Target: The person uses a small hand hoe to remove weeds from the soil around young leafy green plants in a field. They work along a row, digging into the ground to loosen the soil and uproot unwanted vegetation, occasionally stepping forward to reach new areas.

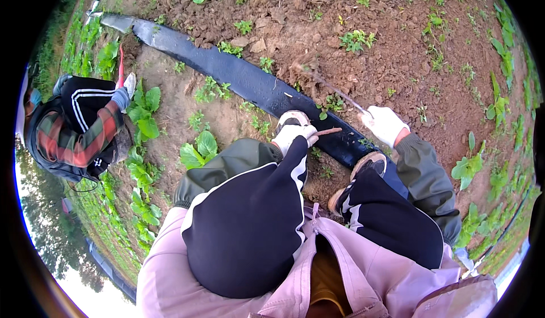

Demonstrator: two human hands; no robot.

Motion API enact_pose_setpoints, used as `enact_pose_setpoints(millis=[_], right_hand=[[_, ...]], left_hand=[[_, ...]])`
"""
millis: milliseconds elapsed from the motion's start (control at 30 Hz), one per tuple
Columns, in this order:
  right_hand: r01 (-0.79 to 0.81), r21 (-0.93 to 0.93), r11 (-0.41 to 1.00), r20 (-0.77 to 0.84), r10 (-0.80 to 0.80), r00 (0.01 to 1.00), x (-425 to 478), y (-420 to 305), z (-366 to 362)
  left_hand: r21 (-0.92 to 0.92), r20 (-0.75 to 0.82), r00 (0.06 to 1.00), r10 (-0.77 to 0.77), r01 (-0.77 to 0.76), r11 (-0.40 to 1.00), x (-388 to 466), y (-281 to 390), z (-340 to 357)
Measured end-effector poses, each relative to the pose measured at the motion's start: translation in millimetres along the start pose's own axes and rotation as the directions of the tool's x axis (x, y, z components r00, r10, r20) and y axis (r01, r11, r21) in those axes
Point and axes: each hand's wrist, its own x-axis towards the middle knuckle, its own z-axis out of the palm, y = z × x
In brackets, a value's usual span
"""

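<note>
My left hand (294, 137), in a white glove, rests by my left knee and grips a short brown stick (328, 131), perhaps a root or a tool handle. Out to the right, my right hand (385, 125), also gloved in white, is closed around a thin-shafted hand tool (340, 93). The tool's far end is blurred and lies against loose brown soil (304, 69); its head cannot be made out. Beneath both hands runs a black plastic strip (255, 84), like a flat hose or mulch film. Small weeds (334, 102) grow beside it, near the tool's shaft.
My shoes (369, 164) stand at the strip. At left a co-worker (81, 135) crouches, holding a red-handled tool (121, 67). Leafy crop plants (144, 109) grow in rows there, with more (468, 167) at right. A broad-leaved seedling (199, 150) grows near my left sleeve.
</note>
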Motion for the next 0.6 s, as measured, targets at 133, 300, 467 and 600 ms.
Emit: enact_pose_setpoints(millis=[133,300,467,600], right_hand=[[-0.189,0.079,0.979,-0.322,0.204,0.925,-13.1,27.6,7.9],[-0.139,0.156,0.978,-0.270,0.178,0.946,-13.6,4.6,-5.0],[-0.088,-0.145,0.985,-0.034,0.084,0.996,14.2,-9.6,-6.5],[-0.086,-0.063,0.994,-0.018,0.085,0.996,62.0,-30.2,25.5]], left_hand=[[-0.327,-0.126,0.989,0.074,-0.112,0.938,3.8,-16.0,15.4],[0.000,-0.072,0.986,0.152,-0.152,0.988,0.0,-2.5,-3.9],[0.012,-0.095,0.983,0.158,-0.157,0.987,0.1,-11.4,2.1],[0.073,-0.129,0.965,0.227,-0.219,0.973,0.8,-13.3,-0.7]])
